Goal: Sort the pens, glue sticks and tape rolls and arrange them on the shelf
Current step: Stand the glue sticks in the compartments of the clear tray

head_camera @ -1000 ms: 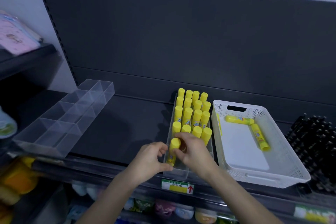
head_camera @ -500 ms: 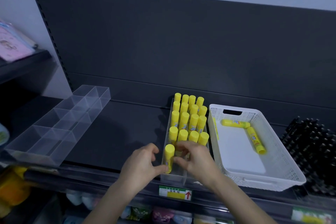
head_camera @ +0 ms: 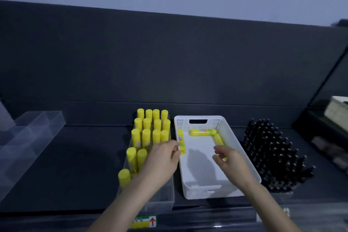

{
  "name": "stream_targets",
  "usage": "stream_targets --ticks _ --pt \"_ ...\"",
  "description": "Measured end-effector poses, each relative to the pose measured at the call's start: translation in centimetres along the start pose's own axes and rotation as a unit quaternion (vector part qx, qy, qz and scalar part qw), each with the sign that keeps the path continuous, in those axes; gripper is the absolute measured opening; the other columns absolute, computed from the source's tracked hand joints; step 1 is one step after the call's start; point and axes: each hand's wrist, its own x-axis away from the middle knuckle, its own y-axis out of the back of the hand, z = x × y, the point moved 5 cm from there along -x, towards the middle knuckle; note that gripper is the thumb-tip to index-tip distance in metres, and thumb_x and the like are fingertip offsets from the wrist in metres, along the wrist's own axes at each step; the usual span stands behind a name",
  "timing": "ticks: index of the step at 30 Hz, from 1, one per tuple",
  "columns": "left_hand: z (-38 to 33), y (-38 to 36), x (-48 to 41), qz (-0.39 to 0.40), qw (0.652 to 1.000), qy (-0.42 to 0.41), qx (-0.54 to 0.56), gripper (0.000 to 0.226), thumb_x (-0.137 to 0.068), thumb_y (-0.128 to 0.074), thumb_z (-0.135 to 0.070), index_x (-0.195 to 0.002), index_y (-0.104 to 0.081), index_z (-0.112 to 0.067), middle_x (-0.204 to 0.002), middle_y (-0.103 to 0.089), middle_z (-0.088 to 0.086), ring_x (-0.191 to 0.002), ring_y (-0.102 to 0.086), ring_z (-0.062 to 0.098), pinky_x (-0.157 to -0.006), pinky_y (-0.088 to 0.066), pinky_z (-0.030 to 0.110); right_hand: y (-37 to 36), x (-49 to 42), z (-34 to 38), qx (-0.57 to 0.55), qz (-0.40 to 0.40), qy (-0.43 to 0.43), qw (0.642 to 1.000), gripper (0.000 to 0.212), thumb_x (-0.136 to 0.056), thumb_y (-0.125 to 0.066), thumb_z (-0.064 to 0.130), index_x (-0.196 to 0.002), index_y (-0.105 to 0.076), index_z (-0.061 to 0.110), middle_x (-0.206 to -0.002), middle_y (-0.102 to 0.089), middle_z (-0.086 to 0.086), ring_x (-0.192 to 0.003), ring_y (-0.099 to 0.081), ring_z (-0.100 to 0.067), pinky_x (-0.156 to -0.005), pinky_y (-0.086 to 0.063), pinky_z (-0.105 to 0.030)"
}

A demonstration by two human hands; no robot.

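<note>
Since the white basket [head_camera: 216, 123] holds three loose sticks, each hand has its own nearest one. The left-wall stick [head_camera: 181, 140] lies flat against the basket's left wall, long axis 12 to 6, at about 2 o'clock from the left hand [head_camera: 162, 158]. That hand's fingertips [head_camera: 176, 146] meet the stick at the rim, but I cannot tell whether they pinch it or only touch it. The right-side stick [head_camera: 218, 138] runs 11 to 5, at 11 o'clock from the right hand [head_camera: 228, 159], whose fingers are loosely curved and hold nothing (the stick's near end is hidden behind them). The crosswise stick [head_camera: 202, 132] lies 9 to 3 at the far end, nearer the right hand. The clear tray [head_camera: 160, 203] of upright glue sticks [head_camera: 146, 134], likely their home, sits just beside the basket at 9 o'clock, so I judge the left hand has the shorter carry.
</note>
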Motion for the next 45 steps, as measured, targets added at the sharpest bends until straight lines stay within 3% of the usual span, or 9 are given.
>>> stream_targets --ticks 3,6,12,20,24,30,38,43,45 --pt "-1.3 -3.1 -2.5 0.055 0.997 0.004 -0.061 0.033 -0.096 -0.041 -0.018 -0.123 -0.053 -0.004 -0.122 -0.059 0.012 -0.113 -0.053 0.025 -0.092 -0.039 0.031 0.7 -0.8 -2.2 0.058 0.028 -0.019 0.998 0.025 -0.089 -0.051 0.011 -0.068 -0.043 0.021 -0.06 -0.039 0.007 -0.056 -0.038 -0.007 -0.055 -0.031 -0.022" --pt "-1.8 -6.2 -5.5 0.113 0.98 0.04 -0.159 0.028 -0.097 -0.038 -0.02 -0.116 -0.05 -0.003 -0.122 -0.053 0.015 -0.113 -0.051 0.031 -0.088 -0.041 0.037 0.8 -1.9 -3.4 0.109 0.085 -0.046 0.989 0.007 -0.091 -0.047 0.013 -0.085 -0.05 0.01 -0.072 -0.049 -0.003 -0.07 -0.046 -0.022 -0.06 -0.028 -0.027" --pt "-0.4 -10.8 -10.8 0.165 0.932 0.109 -0.305 0.033 -0.092 -0.042 -0.004 -0.125 -0.045 -0.006 -0.126 -0.053 0.013 -0.118 -0.051 0.029 -0.093 -0.044 0.033 -1.8 -6.0 -4.3 0.19 0.202 -0.081 0.957 0.036 -0.093 -0.042 0.019 -0.124 -0.047 0.001 -0.13 -0.047 -0.021 -0.119 -0.049 -0.029 -0.092 -0.041 -0.029" --pt "2.1 -13.0 -13.1 0.12 0.935 0.227 -0.246 0.066 -0.089 -0.043 -0.002 -0.145 -0.008 0.001 -0.136 -0.045 0.016 -0.124 -0.047 0.03 -0.098 -0.041 0.035 -4.0 -8.8 -5.2 0.24 0.174 -0.1 0.95 0.045 -0.091 -0.04 0.004 -0.135 -0.029 0.003 -0.133 -0.044 -0.017 -0.121 -0.049 -0.031 -0.097 -0.043 -0.035" --pt "1.0 -12.7 -14.0 0.071 0.959 0.171 -0.215 0.04 -0.086 -0.046 -0.002 -0.125 -0.039 -0.003 -0.128 -0.045 0.011 -0.118 -0.048 0.026 -0.091 -0.042 0.031 -4.4 -8.9 -5.5 0.233 0.175 -0.1 0.951 0.049 -0.092 -0.039 0.006 -0.138 -0.022 0.001 -0.135 -0.044 -0.014 -0.123 -0.049 -0.029 -0.097 -0.042 -0.034" --pt "-0.9 -15.4 -16.6 0.135 0.951 0.012 -0.277 0.029 -0.087 -0.051 -0.013 -0.116 -0.05 -0.013 -0.125 -0.052 0.006 -0.117 -0.046 0.026 -0.092 -0.036 0.034 -5.0 -8.7 -5.5 0.263 0.158 -0.075 0.949 0.034 -0.096 -0.034 0.011 -0.128 -0.042 0.004 -0.131 -0.049 -0.011 -0.121 -0.05 -0.025 -0.094 -0.043 -0.032" --pt "0.6 -14.7 -16.1 0.155 0.936 0.056 -0.312 0.029 -0.087 -0.048 -0.007 -0.116 -0.054 -0.009 -0.124 -0.057 0.01 -0.117 -0.05 0.028 -0.092 -0.041 0.034 -4.9 -8.9 -5.5 0.275 0.18 -0.048 0.943 0.035 -0.095 -0.035 0.01 -0.128 -0.046 0.008 -0.131 -0.05 -0.011 -0.122 -0.047 -0.029 -0.097 -0.041 -0.033" --pt "2.0 -11.3 -15.1 0.118 0.977 0.119 -0.131 0.01 -0.083 -0.056 -0.012 -0.092 -0.055 -0.011 -0.107 -0.063 0.013 -0.1 -0.058 0.031 -0.075 -0.043 0.031 -3.9 -8.8 -5.2 0.091 0.169 -0.097 0.977 0.005 -0.085 -0.048 0.019 -0.084 -0.054 0.019 -0.095 -0.06 -0.004 -0.095 -0.059 -0.025 -0.072 -0.041 -0.028" --pt "1.3 -9.2 -14.5 0.085 0.987 0.114 -0.079 0.01 -0.082 -0.059 -0.014 -0.088 -0.051 -0.01 -0.099 -0.062 0.014 -0.092 -0.058 0.03 -0.067 -0.038 0.028 -3.3 -8.4 -4.7 -0.07 0.151 -0.119 0.979 0.009 -0.082 -0.055 0.013 -0.089 -0.051 0.017 -0.082 -0.055 -0.002 -0.075 -0.055 -0.02 -0.062 -0.039 -0.025"
